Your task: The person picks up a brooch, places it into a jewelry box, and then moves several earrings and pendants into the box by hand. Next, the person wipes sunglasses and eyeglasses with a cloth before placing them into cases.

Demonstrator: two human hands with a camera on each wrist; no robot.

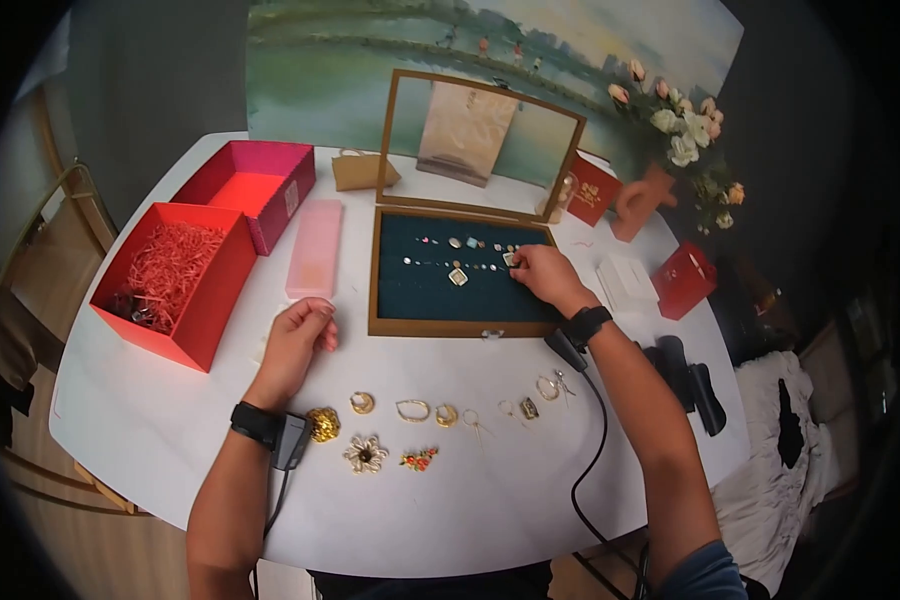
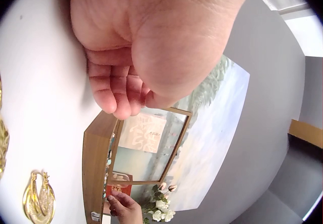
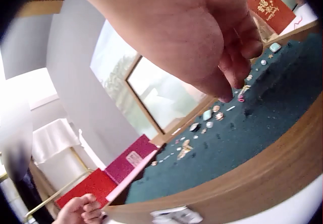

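My right hand [image 1: 548, 278] reaches over the right part of the dark green pad [image 1: 420, 300] in the wooden case [image 1: 440, 328]. Its fingertips point down beside a squarish ornament [image 1: 510, 259]. In the right wrist view, thumb and fingers come close to a small gold-and-pink piece [image 3: 243, 91]; whether they pinch anything cannot be told. Small studs and a square pendant [image 1: 458, 276] lie in rows on the pad. Left of the case, my left hand [image 1: 295, 345] hovers or rests by the pink box [image 1: 315, 250], its fingers [image 2: 118, 90] loosely curled, holding nothing visible.
Gold earrings [image 1: 413, 410], a flower brooch [image 1: 366, 454] and other jewellery lie in front of the case. Its glass lid stands raised. A red box [image 1: 215, 318] of shredded paper is at left; a white box [image 1: 626, 283] and red bag [image 1: 684, 281] stand at right.
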